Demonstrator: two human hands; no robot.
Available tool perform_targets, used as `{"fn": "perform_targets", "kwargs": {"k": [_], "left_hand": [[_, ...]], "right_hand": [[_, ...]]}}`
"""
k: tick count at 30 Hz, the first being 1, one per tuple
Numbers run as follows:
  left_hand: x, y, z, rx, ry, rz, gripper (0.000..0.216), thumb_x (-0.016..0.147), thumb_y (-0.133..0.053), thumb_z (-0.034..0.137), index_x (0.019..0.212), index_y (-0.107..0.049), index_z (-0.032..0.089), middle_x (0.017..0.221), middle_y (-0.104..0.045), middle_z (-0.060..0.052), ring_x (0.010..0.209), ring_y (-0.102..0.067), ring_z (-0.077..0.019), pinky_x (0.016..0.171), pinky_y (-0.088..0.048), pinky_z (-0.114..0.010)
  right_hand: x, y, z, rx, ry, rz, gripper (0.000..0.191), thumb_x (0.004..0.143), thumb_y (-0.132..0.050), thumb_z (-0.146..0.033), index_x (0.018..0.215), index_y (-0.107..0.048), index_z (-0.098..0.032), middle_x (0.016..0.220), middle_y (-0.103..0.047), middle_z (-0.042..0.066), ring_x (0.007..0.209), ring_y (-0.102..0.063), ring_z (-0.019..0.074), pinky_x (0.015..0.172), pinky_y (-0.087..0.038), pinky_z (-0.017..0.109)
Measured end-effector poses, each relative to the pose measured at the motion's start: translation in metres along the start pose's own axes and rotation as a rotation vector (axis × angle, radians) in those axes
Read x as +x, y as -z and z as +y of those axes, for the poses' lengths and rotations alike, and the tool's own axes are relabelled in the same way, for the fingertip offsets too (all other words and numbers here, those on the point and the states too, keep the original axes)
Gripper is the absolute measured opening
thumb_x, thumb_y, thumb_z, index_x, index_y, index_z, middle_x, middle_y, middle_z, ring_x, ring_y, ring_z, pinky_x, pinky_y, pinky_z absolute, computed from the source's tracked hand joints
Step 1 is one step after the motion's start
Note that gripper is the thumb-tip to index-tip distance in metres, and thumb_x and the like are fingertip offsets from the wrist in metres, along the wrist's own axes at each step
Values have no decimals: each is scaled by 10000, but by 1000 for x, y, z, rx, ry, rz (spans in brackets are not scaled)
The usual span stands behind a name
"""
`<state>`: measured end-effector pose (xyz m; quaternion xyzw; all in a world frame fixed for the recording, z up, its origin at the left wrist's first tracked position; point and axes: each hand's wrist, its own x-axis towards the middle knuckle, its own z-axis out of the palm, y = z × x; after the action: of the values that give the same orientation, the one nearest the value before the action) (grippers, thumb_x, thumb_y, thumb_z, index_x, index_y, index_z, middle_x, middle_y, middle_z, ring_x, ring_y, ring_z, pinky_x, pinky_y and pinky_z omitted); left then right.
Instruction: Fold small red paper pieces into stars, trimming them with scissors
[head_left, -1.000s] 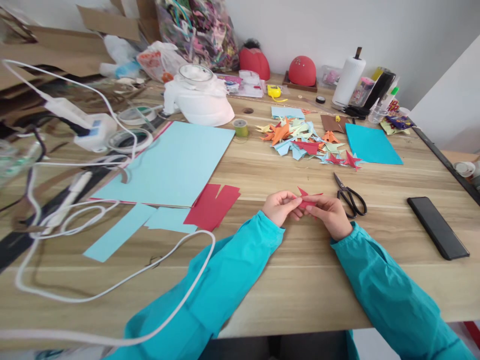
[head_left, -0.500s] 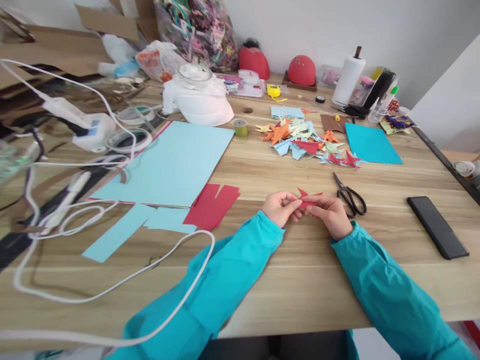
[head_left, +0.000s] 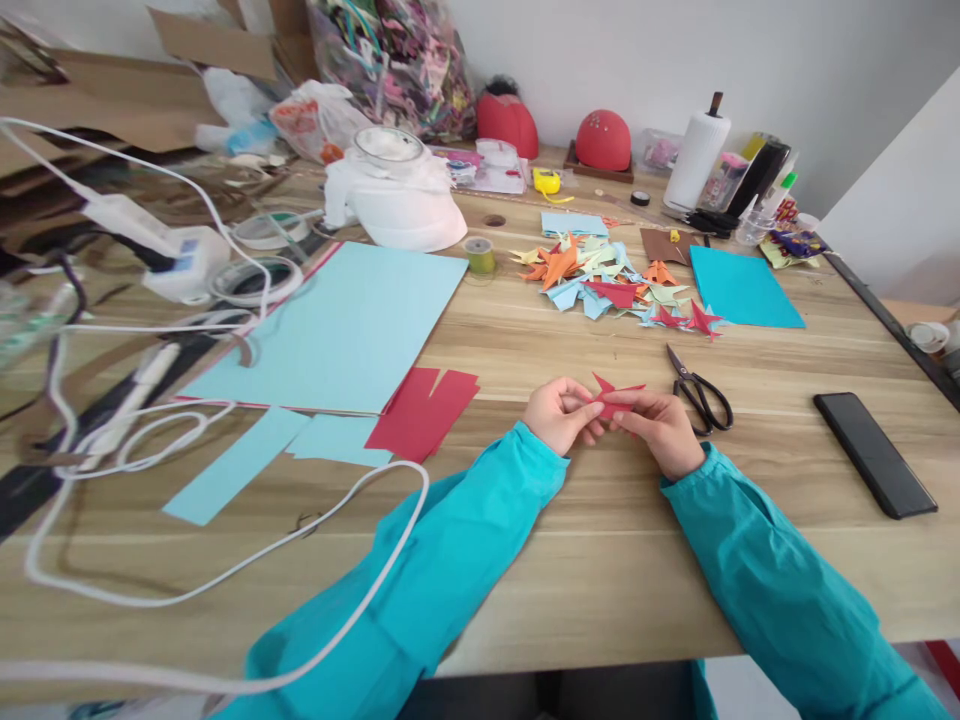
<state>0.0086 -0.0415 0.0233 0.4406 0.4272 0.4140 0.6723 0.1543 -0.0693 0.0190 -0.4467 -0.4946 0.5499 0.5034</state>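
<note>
Between my two hands is a small red folded paper crane (head_left: 613,398) with pointed tips sticking up. My left hand (head_left: 561,415) pinches its left side between thumb and fingers. On the other side, my right hand (head_left: 658,428) grips it with thumb and forefinger. My fingers cover part of the folds. Black-handled scissors (head_left: 701,392) lie just beyond my right hand. Farther back is a pile of folded paper cranes (head_left: 600,270) in orange, yellow, blue and red. Red paper pieces (head_left: 420,412) rest to the left of my left hand.
Large light blue sheets (head_left: 337,325) and a blue strip (head_left: 236,465) lie on the left. A white cable (head_left: 225,590) loops across the table's front left. A black phone (head_left: 874,453) lies at right. Behind stand a thread spool (head_left: 480,256) and a white cap (head_left: 405,205).
Both hands stay in nearly the same place, still pinching the red paper. Its upper left tip stands very slightly higher and farther left.
</note>
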Motion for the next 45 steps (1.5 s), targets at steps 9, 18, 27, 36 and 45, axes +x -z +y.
{"fn": "perform_targets", "kwargs": {"k": [9,18,27,36,45], "left_hand": [[2,1,-2,-32,-4,-72,385,577,-714,231,810,-420,142,475,-611,13,407,-564,-124,394,-453,-221],[3,5,-10,-42,-70,-67,380,563,-725,240,811,-458,133,491,-609,7,424,-562,-115,391,-443,-207],[3,2,-11,-37,-80,-56,374,533,-741,245,769,-475,129,474,-601,9,400,-551,-111,370,-430,-198],[-1,4,-3,-19,-62,-99,408,522,-754,262,793,-483,122,480,-609,4,421,-565,-117,388,-445,-205],[2,10,-2,-45,1,-191,430,529,-757,269,832,-491,117,542,-647,-37,469,-602,-149,418,-470,-232]], "right_hand": [[1,-2,-3,18,23,-25,235,647,-684,-217,878,-683,-172,703,-671,24,614,-575,119,626,-468,286],[0,-3,-3,-5,13,-32,219,672,-664,-224,882,-678,-165,686,-654,21,609,-575,115,596,-462,264],[0,-3,-2,-30,39,-81,227,675,-667,-248,890,-669,-172,729,-668,27,647,-600,128,659,-488,291],[-1,-2,-2,15,59,-80,243,647,-695,-246,877,-669,-170,712,-671,30,620,-597,127,614,-488,282],[-1,-1,-2,7,32,-67,257,650,-689,-274,886,-673,-175,738,-680,40,628,-601,135,629,-490,294]]}}
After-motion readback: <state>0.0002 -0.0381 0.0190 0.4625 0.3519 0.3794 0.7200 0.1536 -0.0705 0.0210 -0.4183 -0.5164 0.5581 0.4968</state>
